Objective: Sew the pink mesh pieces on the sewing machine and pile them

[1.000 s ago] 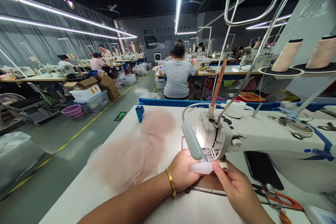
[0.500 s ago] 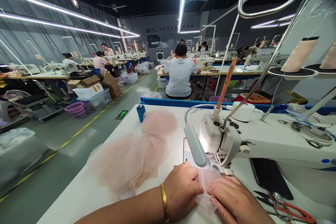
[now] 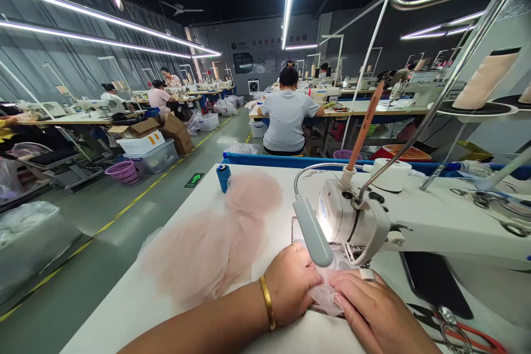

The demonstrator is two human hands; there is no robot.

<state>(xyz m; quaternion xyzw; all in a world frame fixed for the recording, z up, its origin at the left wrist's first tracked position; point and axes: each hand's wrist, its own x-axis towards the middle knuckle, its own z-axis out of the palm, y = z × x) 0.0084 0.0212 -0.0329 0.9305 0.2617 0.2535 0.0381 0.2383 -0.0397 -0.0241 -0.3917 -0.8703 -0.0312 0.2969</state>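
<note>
My left hand, with a gold bangle at the wrist, and my right hand both pinch a small pale pink piece of sheer fabric on the white table, just below the needle area of a white sewing machine. Both hands have their fingers closed on the piece. A grey lamp arm hangs over my left knuckles. A loose heap of pink tulle lies to the left of my left hand.
A blue thread spool stands at the table's far edge. A black phone and red-handled scissors lie at the right. Thread cones stand on a rack above. Other workers sit at sewing tables beyond; one person sits straight ahead.
My hands lowered the small fabric piece from in front of the machine down onto the table under the needle area. The view shifted slightly left and closer.
</note>
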